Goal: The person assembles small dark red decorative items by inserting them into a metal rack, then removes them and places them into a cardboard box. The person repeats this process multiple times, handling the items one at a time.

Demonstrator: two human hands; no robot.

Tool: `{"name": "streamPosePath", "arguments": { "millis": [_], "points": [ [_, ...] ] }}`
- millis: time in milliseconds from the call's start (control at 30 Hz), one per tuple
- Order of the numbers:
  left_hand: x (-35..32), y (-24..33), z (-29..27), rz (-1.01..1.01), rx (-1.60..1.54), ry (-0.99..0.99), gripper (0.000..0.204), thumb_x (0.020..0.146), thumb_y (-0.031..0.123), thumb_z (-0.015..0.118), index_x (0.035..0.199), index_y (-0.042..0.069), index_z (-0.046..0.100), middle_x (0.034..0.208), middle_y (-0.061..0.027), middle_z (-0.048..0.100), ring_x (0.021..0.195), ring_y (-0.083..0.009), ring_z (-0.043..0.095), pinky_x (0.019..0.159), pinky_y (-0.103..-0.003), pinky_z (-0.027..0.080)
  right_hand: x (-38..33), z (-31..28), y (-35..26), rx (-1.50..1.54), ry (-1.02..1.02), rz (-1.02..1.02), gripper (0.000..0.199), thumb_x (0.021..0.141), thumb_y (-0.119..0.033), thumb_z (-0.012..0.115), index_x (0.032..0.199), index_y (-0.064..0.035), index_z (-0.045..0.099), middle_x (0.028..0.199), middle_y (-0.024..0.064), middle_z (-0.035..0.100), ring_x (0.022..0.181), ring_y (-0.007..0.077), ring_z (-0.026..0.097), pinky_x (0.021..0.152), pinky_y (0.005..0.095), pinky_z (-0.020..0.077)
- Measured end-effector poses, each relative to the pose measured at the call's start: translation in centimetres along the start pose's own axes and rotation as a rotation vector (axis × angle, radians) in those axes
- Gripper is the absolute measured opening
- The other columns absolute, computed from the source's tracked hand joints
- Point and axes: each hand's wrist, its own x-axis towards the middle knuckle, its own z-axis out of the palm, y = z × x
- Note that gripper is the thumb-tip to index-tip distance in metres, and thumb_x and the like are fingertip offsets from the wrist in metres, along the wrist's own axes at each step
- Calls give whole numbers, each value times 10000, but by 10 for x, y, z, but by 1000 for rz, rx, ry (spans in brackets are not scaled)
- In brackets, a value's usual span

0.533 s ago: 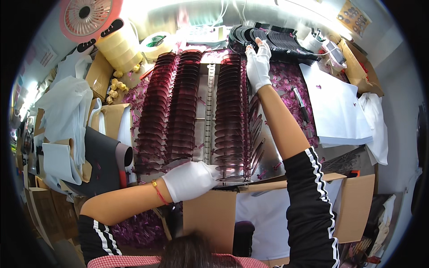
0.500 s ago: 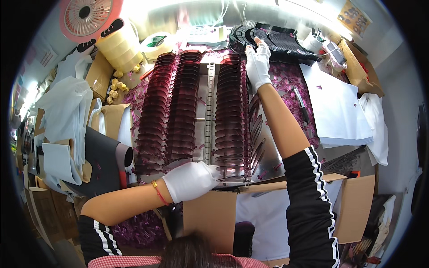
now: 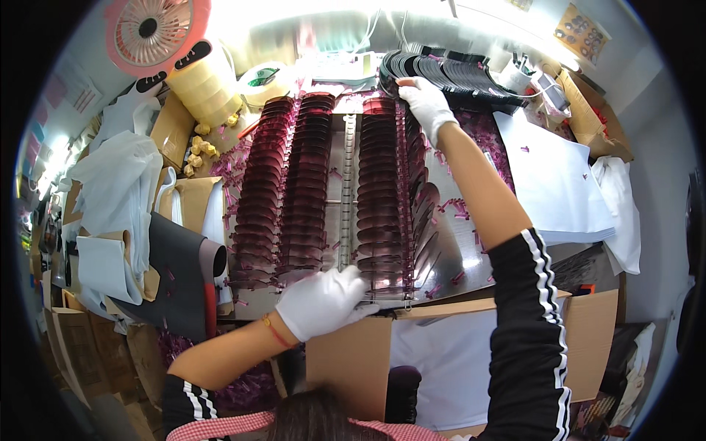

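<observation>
Rows of dark-red, see-through curved lenses (image 3: 305,176) stand on a metal rack, on both sides of a notched metal strip (image 3: 346,191). At the near end of that strip is my left hand (image 3: 320,301), in a white glove. Its thumb is apart from its bent fingers, and nothing shows between them. My right hand (image 3: 430,106), also white-gloved, reaches to the far end. Its fingertips close on a dark curved lens at the left end of a black stack of curved lenses (image 3: 448,72). Its grip is partly hidden.
Purple scraps (image 3: 460,209) are strewn over the metal table. White sheets (image 3: 551,184) lie at right. Tape rolls (image 3: 206,84) and a pink fan (image 3: 151,33) stand at far left, above wrapped packets (image 3: 118,198). An open cardboard box (image 3: 346,360) sits below the near edge.
My right hand has shifted toward the near left end of the black stack and its fingers have drawn in. My left hand has moved slightly, its thumb now spread from the fingers.
</observation>
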Motion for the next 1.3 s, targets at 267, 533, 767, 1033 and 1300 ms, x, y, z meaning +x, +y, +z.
{"name": "streamPosePath", "arguments": {
  "millis": [267, 533, 767, 1033, 1300],
  "points": [
    [23, 47, 36, -126, 11, 839, 951, 616, 446, 893, 1330, 81, 382, 1394, -222, 355, 1341, -460, 365, 1063, -618, 332, -25, -42, -62, -89, -622, 343, 269, 914, -209, 617, 1174, -140, 607, 1113, 15, 571, 1063, 144, 550, 861, 385, 542],
    [37, 59, 35, -179, 33, 800, 841, 637, 468, 867, 1310, 115, 506, 1374, -182, 394, 1298, -449, 383, 1024, -608, 362, -31, -57, -11, -856, -710, -480, 309, 1002, -204, 408, 1196, -12, 553, 1171, 150, 571, 1112, 271, 561, 1003, 331, 431],
    [37, 54, 36, -209, -36, 743, 896, 615, 447, 887, 1360, 124, 507, 1438, -214, 357, 1329, -527, 326, 1048, -618, 367, -80, -18, -28, -393, -534, 71, 494, 959, -471, 489, 1302, -124, 568, 1355, 189, 558, 1359, 448, 347, 1161, 475, 239],
    [37, 54, 35, -211, -37, 762, 908, 604, 419, 901, 1361, 107, 505, 1450, -231, 342, 1331, -543, 321, 1042, -613, 387, -103, -13, -24, -247, -452, 30, 327, 955, -337, 527, 1131, -71, 595, 1137, 158, 616, 1102, 253, 547, 970, 378, 419],
    [43, 53, 37, -170, 69, 861, 866, 647, 367, 899, 1330, 82, 449, 1375, -253, 394, 1215, -514, 468, 973, -570, 468, -123, -21, -14, 318, -359, 325, 182, 981, -228, 525, 1109, -113, 584, 1054, 4, 589, 981, 103, 502, 896, 270, 398]
  ]
}}
